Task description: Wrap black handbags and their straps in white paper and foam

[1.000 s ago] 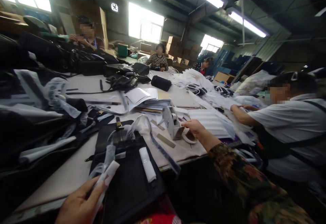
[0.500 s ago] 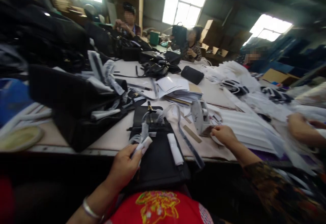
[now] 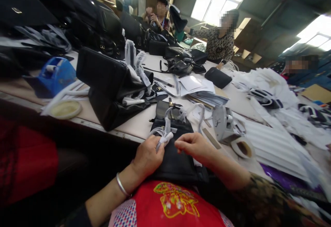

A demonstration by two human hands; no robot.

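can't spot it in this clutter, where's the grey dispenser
In the head view, right of centre, the grey dispenser stands on the table to the right of the nearest black bag, between the papers and the white roll.

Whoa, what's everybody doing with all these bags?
The person's left hand grips a white-wrapped strap over a black bag at the table's edge. The right hand is over that bag too, fingers bent; whether it holds anything is unclear. A grey tape dispenser stands to the right. Across the table, someone in a spotted top has an arm stretched out.
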